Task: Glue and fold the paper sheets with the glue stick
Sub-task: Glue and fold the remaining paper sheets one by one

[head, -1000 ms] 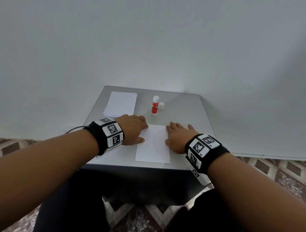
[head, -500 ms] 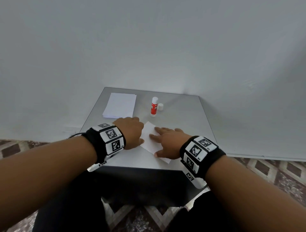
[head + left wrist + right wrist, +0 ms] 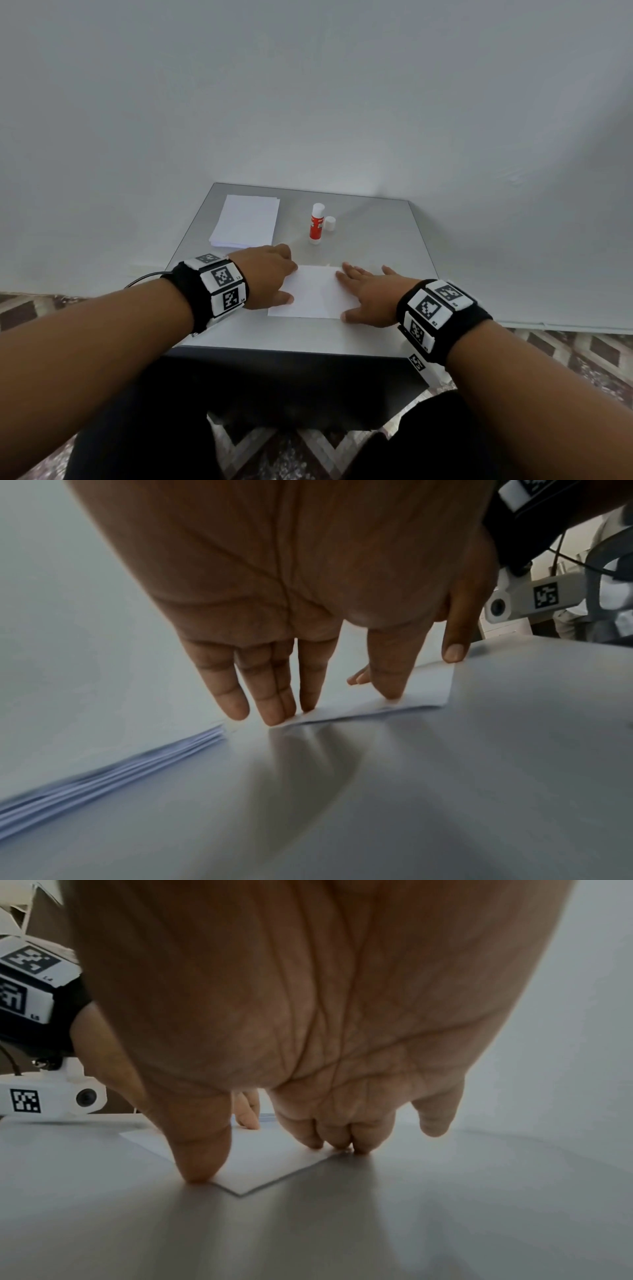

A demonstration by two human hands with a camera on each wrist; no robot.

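Head | folded sheet between left hand, right hand | fingertips pressing

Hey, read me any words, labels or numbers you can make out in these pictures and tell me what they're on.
Glue stick label: white print on red, too blurred to read.
Left wristband and right wristband: black-and-white square code markers with tiny characters at their corners, too small to read.
Paper stack and folded sheet: no text.
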